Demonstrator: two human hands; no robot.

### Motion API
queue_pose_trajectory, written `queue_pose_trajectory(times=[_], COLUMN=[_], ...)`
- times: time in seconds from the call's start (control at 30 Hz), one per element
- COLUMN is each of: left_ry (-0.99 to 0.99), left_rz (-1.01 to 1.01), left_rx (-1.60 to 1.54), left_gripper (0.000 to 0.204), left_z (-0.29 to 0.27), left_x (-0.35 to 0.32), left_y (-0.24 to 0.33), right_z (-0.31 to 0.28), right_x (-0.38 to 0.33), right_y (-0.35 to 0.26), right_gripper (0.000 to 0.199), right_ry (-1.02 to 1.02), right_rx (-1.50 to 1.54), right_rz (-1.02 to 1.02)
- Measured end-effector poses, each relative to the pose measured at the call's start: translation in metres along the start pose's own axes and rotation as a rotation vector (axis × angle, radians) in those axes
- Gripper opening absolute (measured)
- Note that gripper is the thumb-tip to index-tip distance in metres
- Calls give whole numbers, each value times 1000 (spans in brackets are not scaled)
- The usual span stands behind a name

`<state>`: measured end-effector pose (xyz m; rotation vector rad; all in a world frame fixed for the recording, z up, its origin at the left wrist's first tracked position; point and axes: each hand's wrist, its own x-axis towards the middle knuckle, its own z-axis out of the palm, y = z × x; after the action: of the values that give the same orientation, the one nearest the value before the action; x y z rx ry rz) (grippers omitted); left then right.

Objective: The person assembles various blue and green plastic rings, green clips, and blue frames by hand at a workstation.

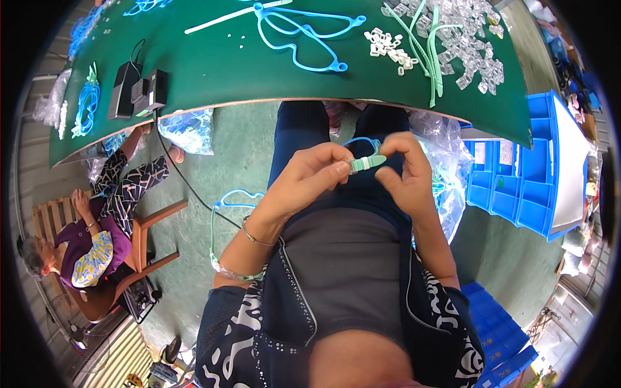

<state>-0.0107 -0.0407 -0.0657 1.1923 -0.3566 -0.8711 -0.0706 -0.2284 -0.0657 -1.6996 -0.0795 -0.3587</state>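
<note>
**Both hands pinch a small green clip over the lap**

A short pale-green clip (pixel 369 161) sits between the two hands, held above the person's lap just below the table edge. The left hand (pixel 307 174) has its fingertips closed on the clip's left end; the right hand (pixel 404 168) curls its fingers around the right end, where a thin blue tube (pixel 362 141) loops up behind. Above, the green table (pixel 213 64) carries a blue tube loop (pixel 304 39), small white clips (pixel 391 48) and clear plastic parts (pixel 466 39). Blue bins (pixel 517 174) stand at right; another person (pixel 90 239) sits at left
</note>
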Motion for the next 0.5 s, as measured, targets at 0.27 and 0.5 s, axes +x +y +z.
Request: queue_pose_trajectory(times=[0.27,0.5], left_ry=[8,10], left_rz=[3,-42], left_rx=[9,-28], left_gripper=[19,19], left_z=[0,-5], left_x=[-4,-2], left_y=[2,2], right_z=[-3,-5], right_x=[6,9], right_y=[-7,-3], right_gripper=[22,22], right_ry=[-214,-219], right_rx=[-235,-196], right_rz=[-94,-71])
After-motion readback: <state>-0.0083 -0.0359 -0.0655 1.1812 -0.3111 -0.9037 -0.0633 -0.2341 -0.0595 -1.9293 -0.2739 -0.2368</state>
